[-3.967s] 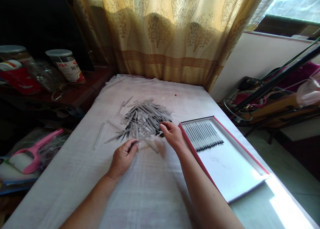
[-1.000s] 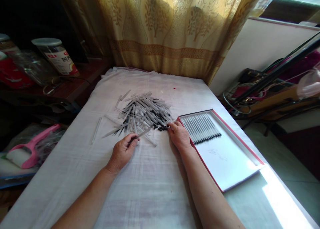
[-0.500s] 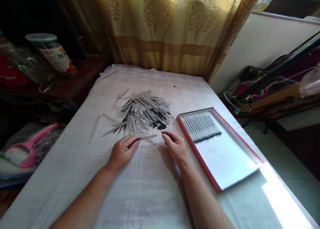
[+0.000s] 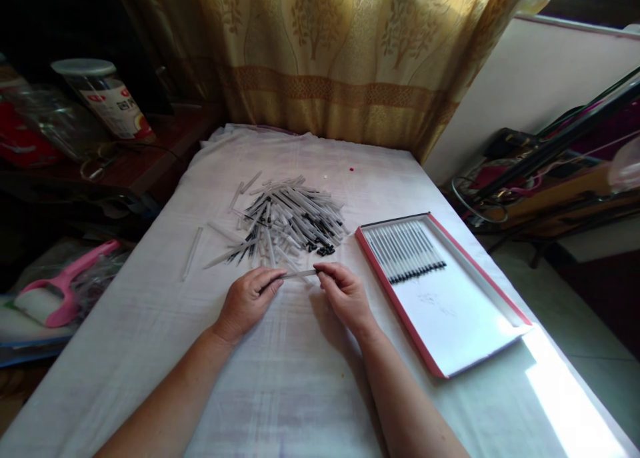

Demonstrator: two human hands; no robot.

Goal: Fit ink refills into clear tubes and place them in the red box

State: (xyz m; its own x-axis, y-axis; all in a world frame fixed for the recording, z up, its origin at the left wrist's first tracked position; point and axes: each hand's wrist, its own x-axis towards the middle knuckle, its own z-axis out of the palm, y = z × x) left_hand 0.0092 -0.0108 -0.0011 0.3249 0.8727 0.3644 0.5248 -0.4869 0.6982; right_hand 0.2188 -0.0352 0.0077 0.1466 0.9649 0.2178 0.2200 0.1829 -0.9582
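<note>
A slim, translucent grey pen barrel (image 4: 301,273) is held level above the white cloth. My left hand (image 4: 251,300) is closed round its left end, thumb against the fingers. At its right end, my right hand (image 4: 345,298) pinches with thumb and forefinger; a small dark bit shows at those fingertips, too small to make out. Just beyond both hands lies a loose pile of pen parts (image 4: 295,211), clear barrels mixed with black pieces. Several small black caps or plugs (image 4: 326,251) sit at the pile's near right edge.
Right of my hands, a shallow red-edged box lid (image 4: 400,317) holds a row of black-tipped pens (image 4: 407,251). One lone barrel (image 4: 192,253) lies left of the pile. A small red bit (image 4: 351,169) is farther back. A gold curtain (image 4: 320,91) hangs behind the table.
My right hand has moved slightly left and its fingertips have closed on the right end of the barrel, which stood apart from them before. My left hand keeps its hold.
</note>
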